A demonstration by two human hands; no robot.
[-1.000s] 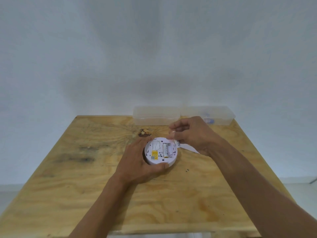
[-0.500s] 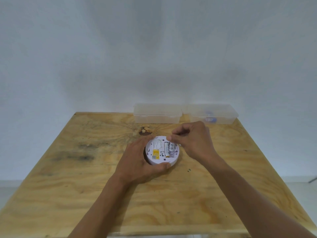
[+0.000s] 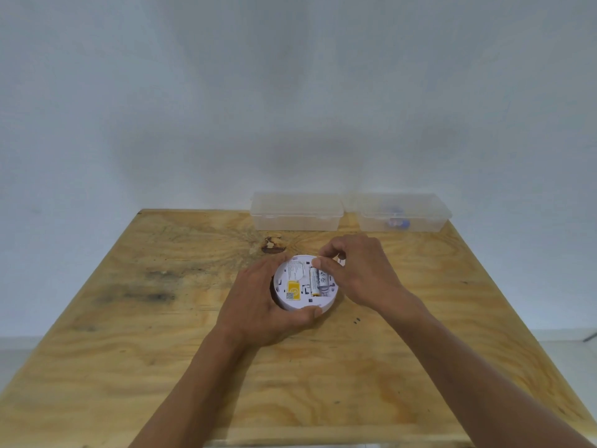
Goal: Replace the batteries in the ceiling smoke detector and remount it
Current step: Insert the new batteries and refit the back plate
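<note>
Our left hand [image 3: 258, 305] cups the smoke detector [image 3: 303, 282] on the worktop [image 3: 161, 350] — our right hand's [image 3: 361, 273] grip pinches the battery [image 3: 318, 281], lying lengthwise away from us, just under its fingertips.

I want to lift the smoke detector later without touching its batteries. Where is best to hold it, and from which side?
Probably hold the smoke detector by its round outer rim, coming from the left, as the left hand does. It lies back-up with the batteries exposed right of centre, under the right hand, so the rim keeps fingers off them.
</note>
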